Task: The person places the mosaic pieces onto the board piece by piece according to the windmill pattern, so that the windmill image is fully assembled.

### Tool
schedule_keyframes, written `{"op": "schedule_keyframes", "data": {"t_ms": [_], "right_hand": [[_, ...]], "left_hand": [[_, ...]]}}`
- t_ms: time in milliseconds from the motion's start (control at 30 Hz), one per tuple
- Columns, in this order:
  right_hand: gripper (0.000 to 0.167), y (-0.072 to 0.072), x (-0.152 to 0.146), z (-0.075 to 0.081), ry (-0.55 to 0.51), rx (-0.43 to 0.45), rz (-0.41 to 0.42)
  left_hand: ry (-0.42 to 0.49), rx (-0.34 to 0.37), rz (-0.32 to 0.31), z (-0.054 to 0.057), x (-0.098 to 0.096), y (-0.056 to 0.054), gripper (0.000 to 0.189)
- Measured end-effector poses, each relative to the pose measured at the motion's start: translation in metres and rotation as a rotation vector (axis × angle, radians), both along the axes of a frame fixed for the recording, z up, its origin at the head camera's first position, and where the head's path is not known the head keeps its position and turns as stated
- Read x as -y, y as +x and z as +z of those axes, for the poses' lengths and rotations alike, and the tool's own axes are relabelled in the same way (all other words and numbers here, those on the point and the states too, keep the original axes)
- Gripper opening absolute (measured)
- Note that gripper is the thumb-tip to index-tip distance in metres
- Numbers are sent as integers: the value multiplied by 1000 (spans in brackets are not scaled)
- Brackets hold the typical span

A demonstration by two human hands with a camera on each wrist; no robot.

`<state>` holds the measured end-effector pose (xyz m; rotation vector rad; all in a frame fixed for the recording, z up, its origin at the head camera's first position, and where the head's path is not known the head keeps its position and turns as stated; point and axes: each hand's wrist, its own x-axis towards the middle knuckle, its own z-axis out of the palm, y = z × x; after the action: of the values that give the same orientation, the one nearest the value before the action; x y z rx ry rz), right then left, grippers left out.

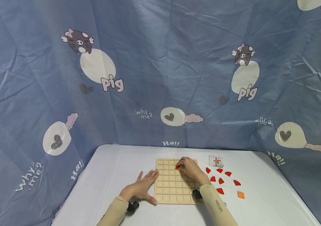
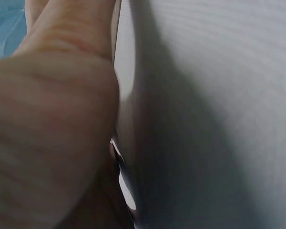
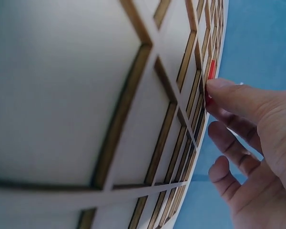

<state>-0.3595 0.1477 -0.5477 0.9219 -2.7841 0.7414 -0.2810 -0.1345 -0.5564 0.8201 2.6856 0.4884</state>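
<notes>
A light wooden grid board (image 1: 169,185) lies on the white table. My right hand (image 1: 188,166) is over its far part, pinching a red quarter-round tile (image 1: 177,168) between thumb and fingertips. In the right wrist view the tile (image 3: 211,70) sits at the board's grid, with the thumb (image 3: 229,90) on it; the other fingers are loosely bent. My left hand (image 1: 144,186) is spread flat on the table, its fingertips and thumb against the board's left edge. The left wrist view shows mostly the hand's heel (image 2: 52,133) and the shadowed tabletop.
Several red quarter-round tiles (image 1: 221,181) lie loose right of the board. Nearby are an orange square tile (image 1: 240,195) and a pattern card (image 1: 216,161). A bit of green (image 1: 225,204) shows beside the right sleeve. A blue printed cloth (image 1: 149,78) hangs around the table.
</notes>
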Motion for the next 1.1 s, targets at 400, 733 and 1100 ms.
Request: {"op": "schedule_keyframes", "data": {"t_ms": [400,733,1100], "right_hand": [[14,1,0,1,-17,56,-31],[20,2,-5,12,-63,92,-91],[8,8,-44,44,-121,77,-182]], "left_hand": [[0,-4,-6,-4,1,-2,130],[-3,-4,-4,-4,2,-3,130],[7,1,5,-4,2,-2,131]]}}
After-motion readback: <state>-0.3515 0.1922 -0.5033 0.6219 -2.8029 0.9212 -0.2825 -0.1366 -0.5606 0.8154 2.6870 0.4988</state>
